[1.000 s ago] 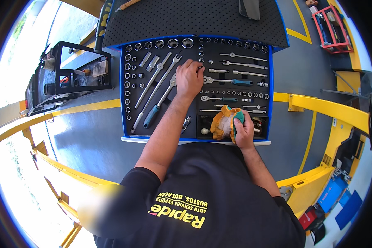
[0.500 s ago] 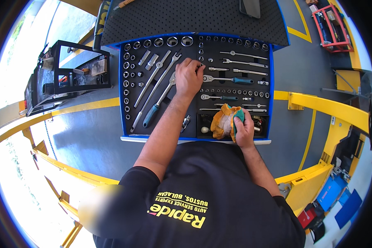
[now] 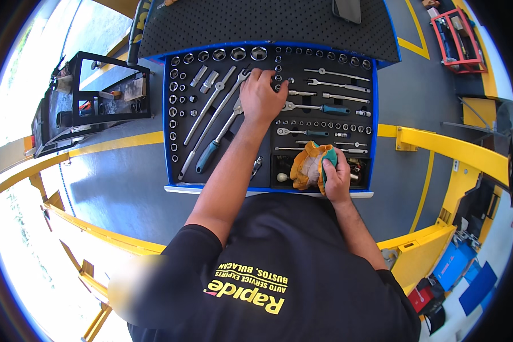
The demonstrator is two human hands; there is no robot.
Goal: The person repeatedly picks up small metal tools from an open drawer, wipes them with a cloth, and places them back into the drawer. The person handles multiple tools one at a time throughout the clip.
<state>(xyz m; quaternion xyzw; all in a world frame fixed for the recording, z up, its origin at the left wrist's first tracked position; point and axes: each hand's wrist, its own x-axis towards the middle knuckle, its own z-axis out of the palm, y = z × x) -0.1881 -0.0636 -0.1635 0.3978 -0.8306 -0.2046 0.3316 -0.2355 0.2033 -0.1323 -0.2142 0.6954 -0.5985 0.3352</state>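
The left hand hovers just left of and beyond the head of the larger crosswise teal-handled ratchet, nearer than the right to the column of small sockets. That column runs straight away from the ratchet's head, its near end beside the bent thumb and forefinger; whether they pinch a socket I cannot tell. On the ratchet's near side, the right hand clasps a bunched glove

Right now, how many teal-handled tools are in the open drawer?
3: large tool left of the left hand, medium tool right of it, small tool just below that. More may be hidden.
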